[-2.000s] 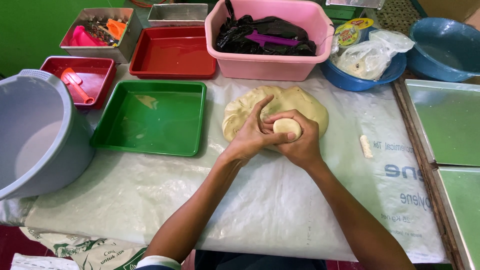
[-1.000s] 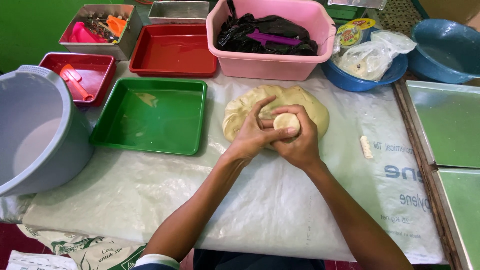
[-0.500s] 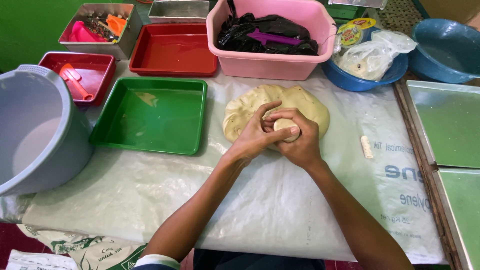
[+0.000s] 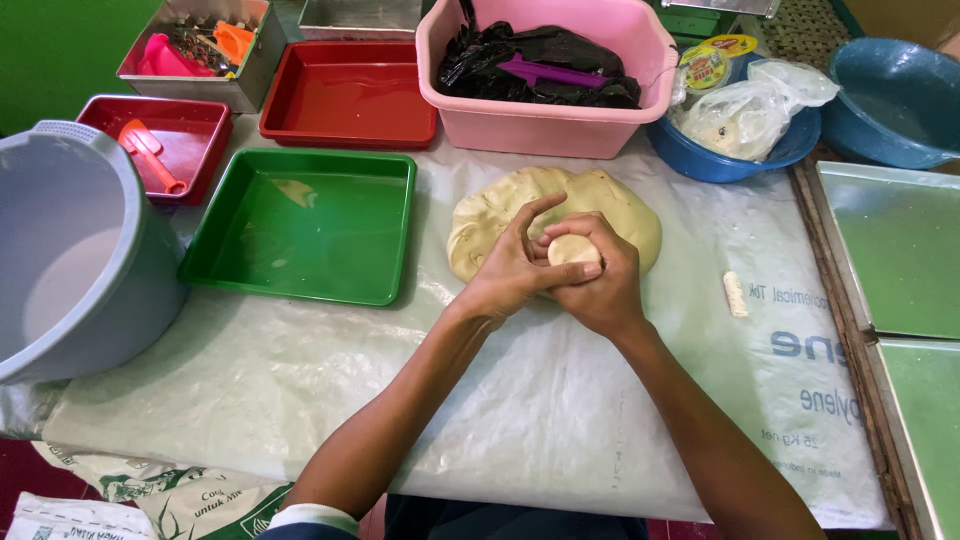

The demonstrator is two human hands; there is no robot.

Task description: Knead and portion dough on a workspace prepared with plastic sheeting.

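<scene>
A large flat mound of pale yellow dough (image 4: 500, 205) lies on the plastic-covered table (image 4: 560, 400). Just in front of it both my hands meet around a small ball of dough (image 4: 573, 250). My right hand (image 4: 605, 290) cups the ball from below and the side. My left hand (image 4: 510, 265) presses on it with thumb and fingers, its index finger stretched over the mound. Only the top of the ball shows between the fingers.
A green tray (image 4: 300, 225) lies left of the dough, a grey bucket (image 4: 70, 250) at far left. Red trays (image 4: 350, 95), a pink tub (image 4: 545, 75) with black bags, and blue bowls (image 4: 895, 90) line the back. Green-lined baking trays (image 4: 900, 240) stand right. A small dough stick (image 4: 735, 293) lies nearby.
The hands have stayed in place while turning the small dough ball; my left fingers have shifted over it and the ball sits a little more enclosed.
</scene>
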